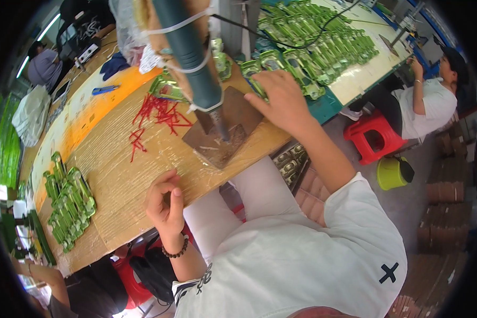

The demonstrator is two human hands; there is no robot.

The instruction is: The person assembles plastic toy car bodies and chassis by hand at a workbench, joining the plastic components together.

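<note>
My right hand (pixel 283 100) reaches over the table's right side with fingers stretched out, thumb apart. Its fingertips are at the near edge of a row of shiny green plastic pieces (pixel 270 61); whether they touch one I cannot tell. My left hand (pixel 164 206), a dark bead bracelet on its wrist, hovers at the table's front edge, fingers loosely curled and nothing visible in them. Between my hands, a dark green cylindrical tool (pixel 193 69), bound with white cable ties, points its metal tip (pixel 220 124) down at a brown, worn plate (pixel 209 146).
Red thin strips (pixel 164 114) lie scattered left of the plate. More green pieces (pixel 71 206) stand grouped at the table's left, and a blue cutter (pixel 106 89) lies farther back. One person (pixel 424 100) sits at right by a red stool (pixel 373 138); others work at left.
</note>
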